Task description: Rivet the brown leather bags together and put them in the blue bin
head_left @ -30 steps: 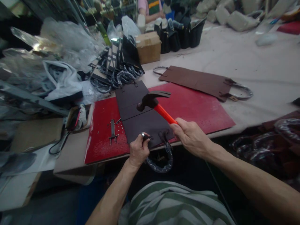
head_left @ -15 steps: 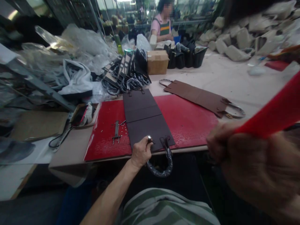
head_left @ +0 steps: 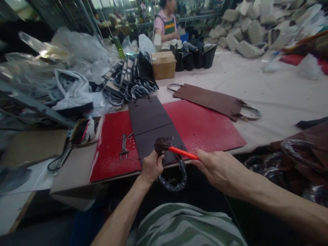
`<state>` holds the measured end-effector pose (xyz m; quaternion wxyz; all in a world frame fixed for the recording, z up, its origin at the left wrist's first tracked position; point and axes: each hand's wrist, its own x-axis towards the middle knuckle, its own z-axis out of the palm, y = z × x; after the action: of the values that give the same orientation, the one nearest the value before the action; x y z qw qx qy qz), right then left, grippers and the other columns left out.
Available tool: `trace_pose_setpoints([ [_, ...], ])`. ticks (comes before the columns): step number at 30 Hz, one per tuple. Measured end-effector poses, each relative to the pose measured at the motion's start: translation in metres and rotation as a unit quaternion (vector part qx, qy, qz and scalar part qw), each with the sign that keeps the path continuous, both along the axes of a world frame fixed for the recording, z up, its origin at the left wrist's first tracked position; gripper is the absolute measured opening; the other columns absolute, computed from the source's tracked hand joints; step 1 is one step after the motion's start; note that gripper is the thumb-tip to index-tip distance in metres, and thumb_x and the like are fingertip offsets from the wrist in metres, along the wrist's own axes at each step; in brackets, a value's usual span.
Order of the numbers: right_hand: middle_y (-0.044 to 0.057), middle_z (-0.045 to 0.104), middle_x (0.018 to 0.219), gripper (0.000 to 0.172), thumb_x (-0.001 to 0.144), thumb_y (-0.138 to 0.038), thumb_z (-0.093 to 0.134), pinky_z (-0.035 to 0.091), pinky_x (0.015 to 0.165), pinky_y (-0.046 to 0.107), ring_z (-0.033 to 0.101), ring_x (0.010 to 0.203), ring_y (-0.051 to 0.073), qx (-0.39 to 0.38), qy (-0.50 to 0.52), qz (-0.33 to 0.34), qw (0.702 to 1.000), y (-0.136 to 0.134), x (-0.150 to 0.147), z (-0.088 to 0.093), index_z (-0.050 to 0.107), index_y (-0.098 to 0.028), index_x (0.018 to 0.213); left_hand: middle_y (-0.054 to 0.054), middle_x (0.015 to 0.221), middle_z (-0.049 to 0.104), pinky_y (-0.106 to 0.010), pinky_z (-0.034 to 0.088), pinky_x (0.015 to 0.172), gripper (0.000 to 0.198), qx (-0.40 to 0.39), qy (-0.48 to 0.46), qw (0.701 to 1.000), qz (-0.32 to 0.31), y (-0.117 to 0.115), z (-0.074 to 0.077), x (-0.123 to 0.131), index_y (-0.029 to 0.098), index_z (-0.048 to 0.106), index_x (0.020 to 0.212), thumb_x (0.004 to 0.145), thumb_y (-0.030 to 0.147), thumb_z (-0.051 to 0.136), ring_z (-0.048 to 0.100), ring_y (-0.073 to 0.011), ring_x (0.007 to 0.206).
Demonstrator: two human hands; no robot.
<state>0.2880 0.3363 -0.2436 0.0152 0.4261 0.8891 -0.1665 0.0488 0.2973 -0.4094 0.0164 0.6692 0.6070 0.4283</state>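
My right hand [head_left: 214, 167] is closed round the orange-red handle of a hammer [head_left: 163, 144]. The hammer's dark head is over the top of my left fist and hides what is in it. My left hand [head_left: 152, 166] is closed on a small metal punch, whose shiny top shows only in the earlier picture. Under that hand lies a dark brown leather bag panel [head_left: 151, 118], its plastic-wrapped handle [head_left: 176, 186] hanging over the table edge. Beneath the panel is a red board [head_left: 205, 126]. A two-pronged metal tool [head_left: 124, 145] rests on the board to the left.
Another brown bag panel [head_left: 207, 99] with handles lies behind the board. Black bag pieces [head_left: 128, 77], a cardboard box [head_left: 164, 65] and black bags [head_left: 197, 56] stand further back. Wrapped handles [head_left: 271, 164] are heaped at right. A co-worker [head_left: 166, 22] sits across the table.
My right hand has swung the hammer down from close to the camera onto the top of my left fist. My left hand stays on the panel's near edge. The view has shifted slightly.
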Motion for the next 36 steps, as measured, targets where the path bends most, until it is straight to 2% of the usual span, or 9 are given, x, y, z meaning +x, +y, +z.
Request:
trace_pose_setpoints([
  [4, 0.001, 0.051, 0.064, 0.033, 0.099, -0.042, 0.032, 0.027, 0.055, 0.028, 0.043, 0.054, 0.014, -0.080, 0.098, -0.073, 0.989, 0.025, 0.010, -0.014, 0.047, -0.021, 0.077, -0.006, 0.093, 0.073, -0.026, 0.058, 0.078, 0.015, -0.008, -0.032, 0.999, -0.015, -0.001, 0.002, -0.001, 0.020, 0.061, 0.105, 0.094, 0.021, 0.051, 0.073, -0.0182, 0.084],
  [8, -0.001, 0.051, 0.062, 0.040, 0.101, -0.043, 0.023, 0.033, 0.051, 0.025, 0.045, 0.049, 0.013, -0.207, 0.115, -0.172, 0.956, 0.055, 0.021, -0.049, 0.045, -0.020, 0.077, -0.006, 0.093, 0.073, -0.026, 0.059, 0.080, 0.013, -0.015, -0.052, 0.998, -0.034, -0.002, 0.008, -0.002, 0.020, 0.060, 0.103, 0.094, 0.020, 0.052, 0.072, -0.0173, 0.085],
  [11, 0.005, 0.059, 0.070, 0.039, 0.102, -0.036, 0.025, 0.039, 0.056, 0.027, 0.055, 0.056, 0.015, -0.146, 0.032, -0.218, 0.964, 0.071, 0.026, -0.076, 0.054, -0.016, 0.086, -0.006, 0.094, 0.073, -0.027, 0.059, 0.081, 0.013, -0.019, -0.062, 0.997, -0.036, -0.002, 0.010, -0.003, 0.019, 0.061, 0.104, 0.094, 0.021, 0.053, 0.072, -0.0170, 0.087],
  [14, 0.018, 0.063, 0.096, 0.029, 0.099, -0.031, 0.039, 0.042, 0.072, 0.034, 0.062, 0.085, 0.026, -0.050, -0.009, -0.238, 0.970, 0.077, 0.024, -0.088, 0.059, -0.010, 0.103, -0.006, 0.094, 0.073, -0.027, 0.059, 0.083, 0.013, -0.020, -0.074, 0.997, -0.029, -0.003, 0.008, -0.005, 0.018, 0.062, 0.103, 0.094, 0.023, 0.054, 0.072, -0.0169, 0.088],
  [18, 0.020, 0.054, 0.123, 0.031, 0.097, -0.032, 0.050, 0.043, 0.083, 0.039, 0.055, 0.105, 0.031, 0.096, -0.016, -0.156, 0.983, 0.065, -0.001, -0.085, 0.058, -0.012, 0.119, -0.006, 0.096, 0.073, -0.031, 0.059, 0.089, 0.013, -0.042, -0.105, 0.993, -0.022, -0.004, 0.007, -0.006, 0.018, 0.064, 0.102, 0.093, 0.026, 0.057, 0.072, -0.0179, 0.092],
  [20, 0.016, 0.055, 0.120, 0.029, 0.098, -0.034, 0.051, 0.043, 0.086, 0.037, 0.054, 0.105, 0.028, 0.090, 0.022, -0.105, 0.990, 0.053, -0.020, -0.087, 0.059, -0.014, 0.117, -0.007, 0.096, 0.073, -0.034, 0.060, 0.089, 0.015, -0.056, -0.171, 0.984, -0.008, -0.003, 0.009, -0.005, 0.018, 0.063, 0.101, 0.093, 0.029, 0.058, 0.072, -0.0188, 0.092],
  [25, 0.016, 0.053, 0.121, 0.039, 0.088, -0.043, 0.067, 0.043, 0.091, 0.039, 0.049, 0.107, 0.030, 0.074, 0.051, -0.094, 0.992, 0.026, -0.049, -0.101, 0.059, -0.014, 0.114, -0.007, 0.094, 0.071, -0.035, 0.063, 0.077, 0.023, -0.039, -0.342, 0.929, 0.134, -0.005, 0.028, -0.018, 0.016, 0.056, 0.101, 0.092, 0.037, 0.059, 0.074, -0.0190, 0.081],
  [30, 0.015, 0.055, 0.110, 0.052, 0.081, -0.049, 0.075, 0.045, 0.085, 0.038, 0.054, 0.101, 0.030, 0.050, 0.039, -0.156, 0.986, 0.016, -0.043, -0.100, 0.055, -0.014, 0.114, -0.007, 0.085, 0.072, -0.031, 0.061, 0.074, 0.030, -0.075, -0.200, 0.937, 0.277, -0.021, 0.045, -0.074, 0.015, 0.062, 0.099, 0.083, 0.040, 0.063, 0.073, -0.0197, 0.076],
  [36, 0.014, 0.059, 0.109, 0.047, 0.082, -0.038, 0.074, 0.047, 0.081, 0.036, 0.061, 0.098, 0.030, -0.004, 0.042, -0.209, 0.977, -0.010, -0.037, -0.094, 0.051, -0.015, 0.115, -0.009, 0.083, 0.070, -0.041, 0.057, 0.085, 0.035, -0.182, -0.081, 0.892, 0.406, -0.032, 0.051, -0.132, 0.017, 0.065, 0.094, 0.073, 0.044, 0.059, 0.070, -0.0276, 0.084],
])
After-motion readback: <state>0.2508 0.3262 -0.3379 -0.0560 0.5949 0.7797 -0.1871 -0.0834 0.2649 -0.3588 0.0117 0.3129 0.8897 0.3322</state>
